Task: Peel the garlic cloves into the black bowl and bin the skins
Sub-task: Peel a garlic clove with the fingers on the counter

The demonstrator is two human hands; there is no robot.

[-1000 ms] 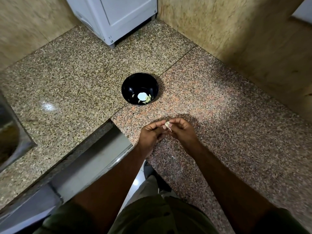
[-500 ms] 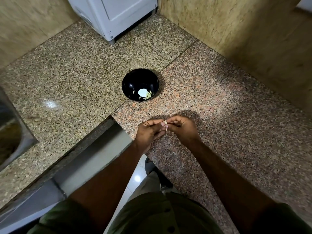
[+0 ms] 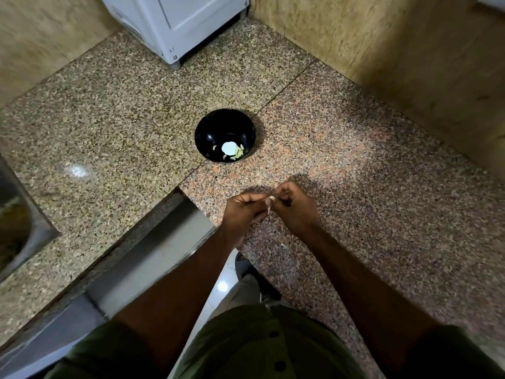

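Granite table (image 3: 355,187) fills the corner where we stand, speckled and bare around our work, with tan stone walls (image 3: 382,50) behind it. Our fingers (image 3: 278,193) meet just above its near edge: both sets are curled in, and the tips pinch 1 small garlic clove (image 3: 270,198) between them. A pale strip of skin (image 3: 269,210) hangs down from it. We judge the left hand (image 3: 243,212) steadies the clove while the right hand (image 3: 296,209) picks at the skin, since a thing this small needs 2 opposed pinches to strip it. We hold it low over the table, probably so any scrap that falls lands where we can gather it for the bin.

Beyond the hands, well apart from them, sits the black bowl (image 3: 207,132) on the seam between 2 slabs. Inside lie several pale peeled cloves (image 3: 238,155) near its front wall, beside a round white glare that looks like a reflected light. No bin is in view. A white appliance (image 3: 177,23) stands at the back, and a steel sink (image 3: 16,228) shows at the left edge.
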